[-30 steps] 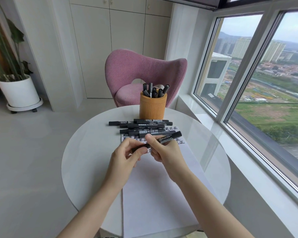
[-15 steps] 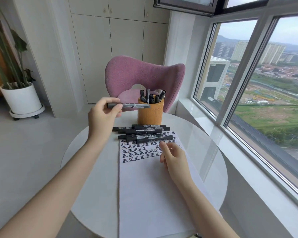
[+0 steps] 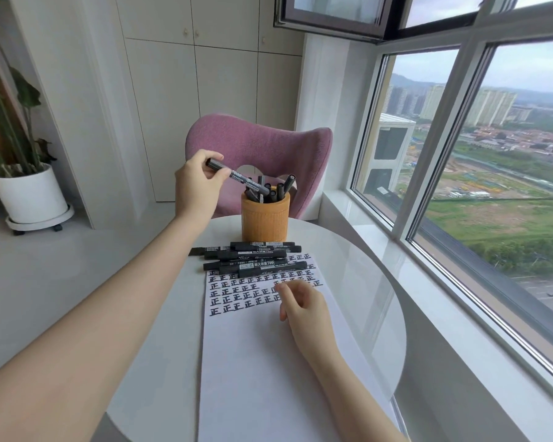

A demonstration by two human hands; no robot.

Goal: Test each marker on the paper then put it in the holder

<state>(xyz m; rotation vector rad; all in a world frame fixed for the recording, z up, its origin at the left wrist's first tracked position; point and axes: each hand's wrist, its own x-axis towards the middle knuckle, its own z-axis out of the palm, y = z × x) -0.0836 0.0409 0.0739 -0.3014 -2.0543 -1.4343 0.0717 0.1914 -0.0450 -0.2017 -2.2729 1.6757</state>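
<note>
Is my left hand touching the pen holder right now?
Apart. The head view shows pink chair between left hand and holder; the hand grips a marker.

The left arm stretches forward from the lower left, forearm bare and wrist raised. The left hand is held high, its thumb and fingers pinching a black marker near the marker's upper end. The right forearm comes in from the lower right. The right hand sits low, palm down, fingers loosely curled, holding nothing.
</note>
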